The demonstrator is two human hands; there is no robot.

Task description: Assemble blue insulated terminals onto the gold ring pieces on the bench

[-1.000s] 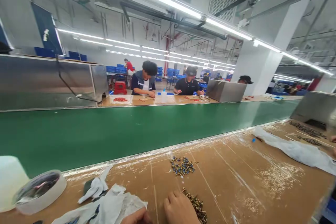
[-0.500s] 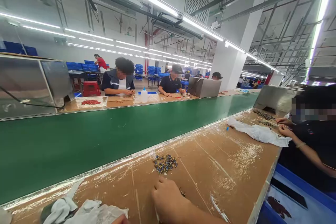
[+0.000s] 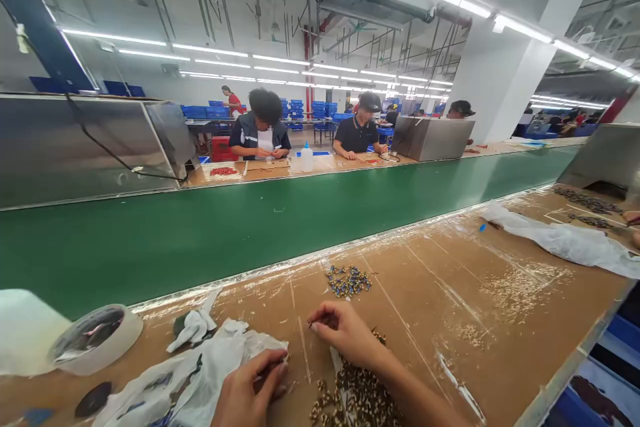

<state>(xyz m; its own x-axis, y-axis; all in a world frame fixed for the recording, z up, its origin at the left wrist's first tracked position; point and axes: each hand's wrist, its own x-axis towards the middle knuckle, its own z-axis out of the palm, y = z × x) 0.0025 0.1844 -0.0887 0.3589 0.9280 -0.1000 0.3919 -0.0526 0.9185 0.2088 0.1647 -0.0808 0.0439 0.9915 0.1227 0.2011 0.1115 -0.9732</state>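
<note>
Green belt (image 3: pixel 260 233) runs across the far side, brown table (image 3: pixel 420 320) nearer. White cloth (image 3: pixel 200 373) near left. Right hand (image 3: pixel 345 330) over the near metal parts (image 3: pixel 365 397), left hand (image 3: pixel 250 387) beside cloth; both fingertips nearly together, can't tell if gripping anything. Blue-and-gold parts (image 3: pixel 349 280) piled farther, smaller heap.

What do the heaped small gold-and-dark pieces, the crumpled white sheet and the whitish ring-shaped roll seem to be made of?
Heaped small gold-and-dark pieces: probably partly metal, given their yellowish glints; the dark parts are too small to tell.
Crumpled white sheet: matte, likely thin cloth or paper, from its soft creases.
Whitish ring-shaped roll: perhaps plastic tape, judging by its smooth, milky wall.
</note>
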